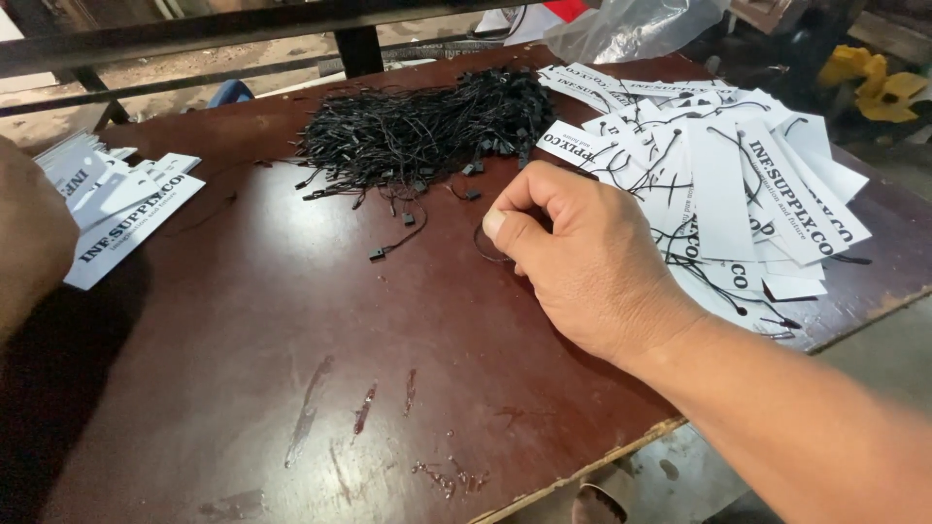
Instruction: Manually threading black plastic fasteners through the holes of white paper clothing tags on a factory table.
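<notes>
My right hand (582, 257) rests on the dark brown table (291, 369), thumb and fingers pinched on a thin black cord loop (482, 250). Just beyond it lies a tangled heap of black string fasteners (417, 131). To the right of the hand spreads a pile of white paper tags (738, 184), many with black strings through them. A smaller stack of plain white tags (121, 209) sits at the far left. Only my left forearm (29, 243) shows at the left edge; the hand itself is out of view.
A loose fastener (393, 243) lies apart from the heap. Dark metal bars (194, 34) run along the table's far side. A clear plastic bag (631, 24) sits at the back right, yellow objects (874, 82) beyond it. The table's chipped front edge (621, 451) runs diagonally.
</notes>
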